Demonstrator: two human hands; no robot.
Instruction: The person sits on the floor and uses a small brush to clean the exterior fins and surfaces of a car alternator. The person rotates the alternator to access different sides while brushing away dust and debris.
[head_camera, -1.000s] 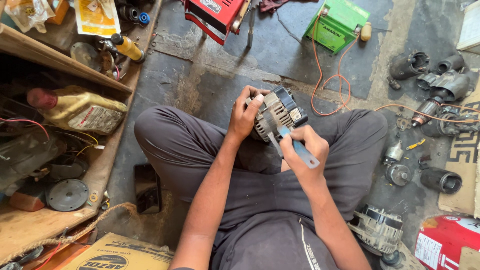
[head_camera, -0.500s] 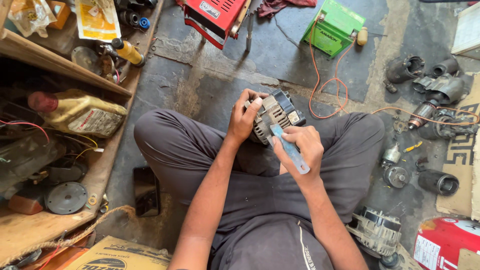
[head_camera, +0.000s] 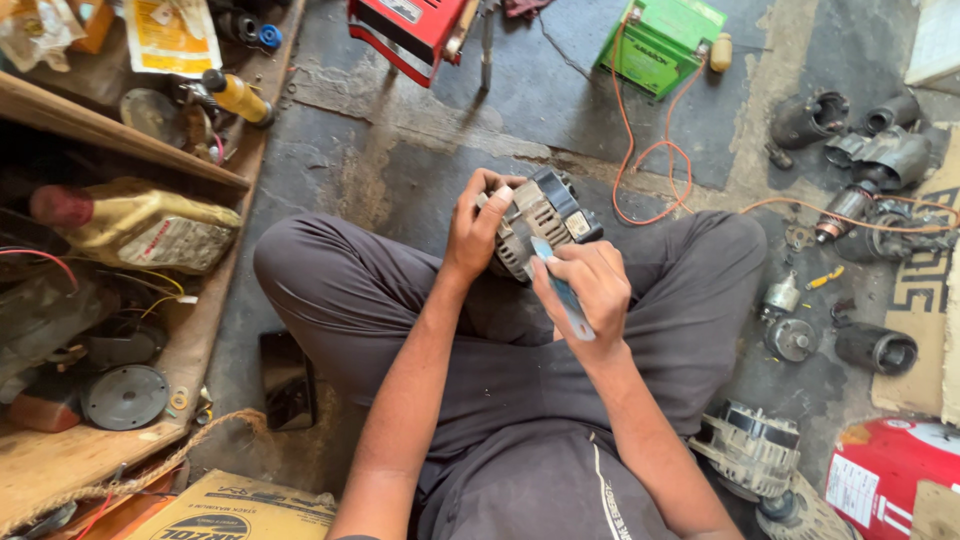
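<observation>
Grey metal alternator (head_camera: 540, 225) sits gripped in the left hand (head_camera: 478, 232) above the lap, while the right hand (head_camera: 592, 290) clasps a blue-handled tool (head_camera: 562, 292) against it. Loosening seems underway; next needs steady bracing and a firm turn.

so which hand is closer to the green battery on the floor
Right. The right hand, holding a blue-handled tool, is below the green battery, closer to its side. The left hand, gripping the alternator, is farther off to the left.

Cracked, stained grey concrete floor (head_camera: 420, 130); a rough wooden shelf (head_camera: 120, 135) runs along the left, daylight falling evenly.
</observation>
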